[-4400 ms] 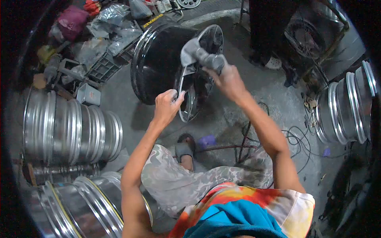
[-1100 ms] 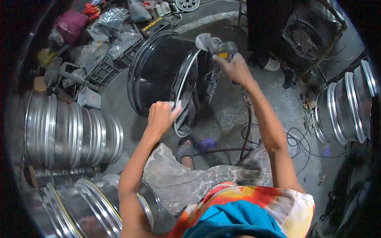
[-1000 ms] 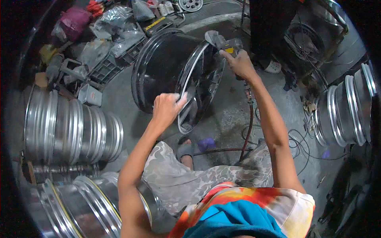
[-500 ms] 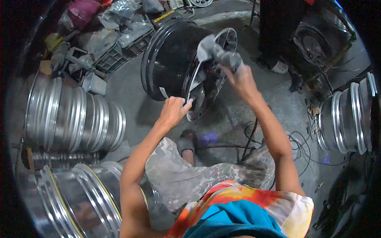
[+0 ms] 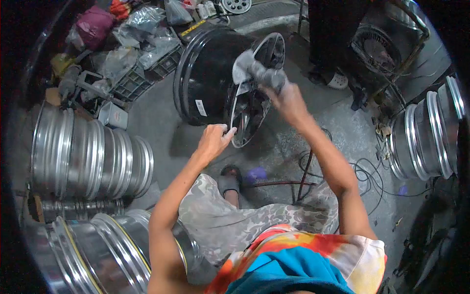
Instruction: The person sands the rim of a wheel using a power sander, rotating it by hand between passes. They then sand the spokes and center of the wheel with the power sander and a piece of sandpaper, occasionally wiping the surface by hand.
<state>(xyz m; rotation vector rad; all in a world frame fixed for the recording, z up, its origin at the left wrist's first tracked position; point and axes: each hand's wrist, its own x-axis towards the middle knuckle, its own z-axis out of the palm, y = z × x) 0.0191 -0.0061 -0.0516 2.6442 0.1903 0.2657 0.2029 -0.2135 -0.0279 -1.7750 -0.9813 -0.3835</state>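
Observation:
A black wheel rim [image 5: 208, 73] with a small white label on its barrel lies on its side on the floor in front of me, its spoked face toward the right. My left hand [image 5: 214, 139] is closed on the near edge of that face, fingers wrapped over the lip. My right hand [image 5: 289, 100] grips a grey cylindrical power tool [image 5: 268, 77], blurred by motion. The tool's pale, dusty head [image 5: 242, 67] is at the upper lip of the rim's face; exact contact is hard to make out.
Stacked silver rims [image 5: 93, 152] stand at left, more [image 5: 127, 245] at lower left and others [image 5: 426, 137] at right. Crates [image 5: 132, 81] with plastic bags are at upper left. Hoses [image 5: 306, 171] cross the floor. A person's shoe [image 5: 338, 81] shows at upper right.
The tool and my right hand have shifted slightly left. The black rim has turned a little, showing its label more fully. My left hand still holds the edge.

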